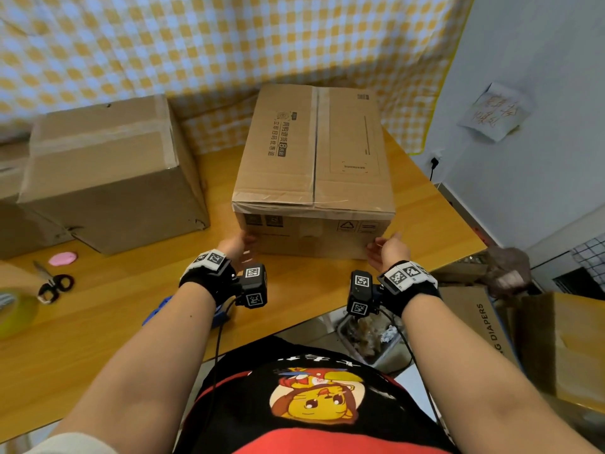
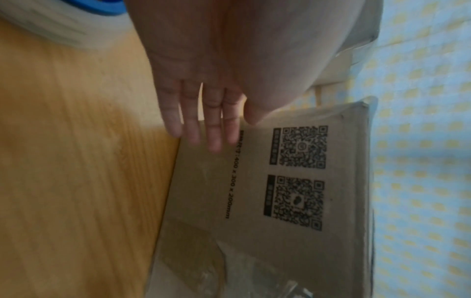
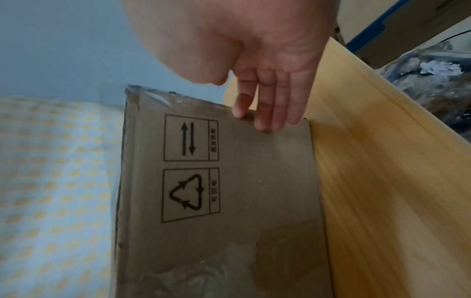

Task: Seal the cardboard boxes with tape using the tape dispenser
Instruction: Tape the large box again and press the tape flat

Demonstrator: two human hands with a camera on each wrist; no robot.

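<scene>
A printed cardboard box stands on the wooden table, flaps closed, with clear tape along its top seam and down the near face. My left hand reaches to its near left corner, fingers straight against the box. My right hand is at the near right corner, straight fingers touching the box edge. The blue tape dispenser lies on the table under my left forearm, mostly hidden; its tape roll shows in the left wrist view.
A second, taped box stands at the left. Scissors, a pink object and a yellowish tape roll lie at the left edge. More cartons and a bin sit beyond the table's right edge.
</scene>
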